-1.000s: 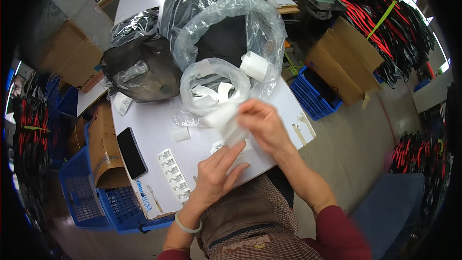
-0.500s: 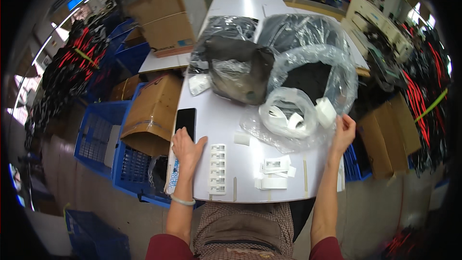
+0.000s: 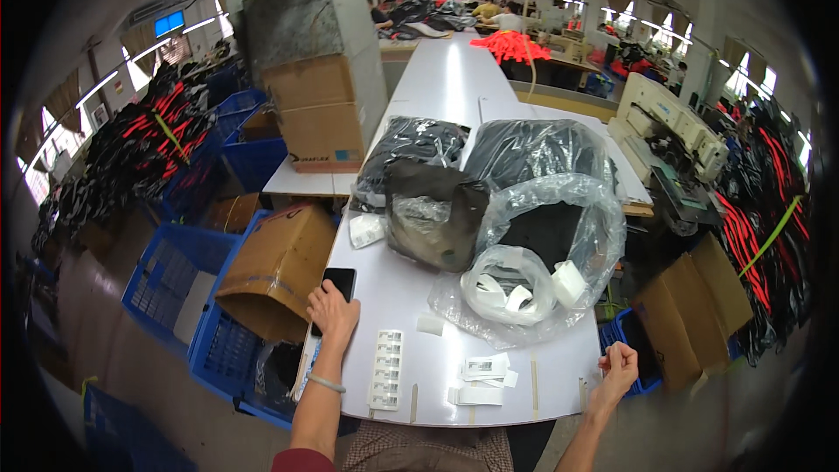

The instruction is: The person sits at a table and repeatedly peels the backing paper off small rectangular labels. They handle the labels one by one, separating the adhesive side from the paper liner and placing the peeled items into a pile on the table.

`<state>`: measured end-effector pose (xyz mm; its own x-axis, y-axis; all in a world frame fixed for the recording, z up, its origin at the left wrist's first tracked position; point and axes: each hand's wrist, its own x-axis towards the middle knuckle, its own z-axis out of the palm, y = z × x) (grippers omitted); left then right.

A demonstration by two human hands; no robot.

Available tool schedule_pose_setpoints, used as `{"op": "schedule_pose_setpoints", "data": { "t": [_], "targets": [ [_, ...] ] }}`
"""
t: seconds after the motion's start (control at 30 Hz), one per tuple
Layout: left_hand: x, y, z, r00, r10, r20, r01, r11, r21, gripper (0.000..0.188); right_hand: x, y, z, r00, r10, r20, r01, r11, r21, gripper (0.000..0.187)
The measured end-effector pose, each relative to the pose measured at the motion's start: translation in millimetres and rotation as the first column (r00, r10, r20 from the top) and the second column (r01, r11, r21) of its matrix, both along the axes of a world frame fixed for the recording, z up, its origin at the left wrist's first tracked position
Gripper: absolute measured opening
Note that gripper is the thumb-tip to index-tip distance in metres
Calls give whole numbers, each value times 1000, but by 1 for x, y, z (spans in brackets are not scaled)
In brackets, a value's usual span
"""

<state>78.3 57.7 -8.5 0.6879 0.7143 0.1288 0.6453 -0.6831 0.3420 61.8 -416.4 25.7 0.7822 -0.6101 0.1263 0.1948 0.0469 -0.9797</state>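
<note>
My left hand [image 3: 333, 312] lies flat on the white table [image 3: 454, 105], its fingertips touching a black phone [image 3: 336, 285] near the left edge. My right hand [image 3: 618, 365] hangs off the table's right front corner with its fingers curled closed and nothing in it. Between them lie a white strip of small cells [image 3: 386, 370] and a few white label pieces [image 3: 479, 378]. A clear bag of white label rolls [image 3: 511, 293] sits just beyond, in front of larger bags of black goods [image 3: 540, 157].
Cardboard boxes [image 3: 275, 267] and blue crates [image 3: 166, 284] stand left of the table. More boxes [image 3: 695, 310] and a sewing machine [image 3: 669, 127] are on the right. Black and red bundles [image 3: 144, 144] are piled at both sides. Other people work far back.
My hands left the white labels and spread apart: the left went to the phone, the right out past the table's right front corner. My head lifted and turned, bringing the room into view.
</note>
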Motion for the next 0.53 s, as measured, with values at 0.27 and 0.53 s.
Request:
{"op": "schedule_pose_setpoints", "data": {
  "t": [0.27, 0.53],
  "targets": [
    [2, 4, 2, 1000, 14, -25, -14, 1000, -14, 72, -20, 12, 11, 999, 37, 32, -41, 992, 122, 9],
    [-10, 10, 23, 988, -64, -141, 35, 979, -200, 100, -41, 36, 20, 983, 162, 81, -175, 964, 198, 8]
  ]
}}
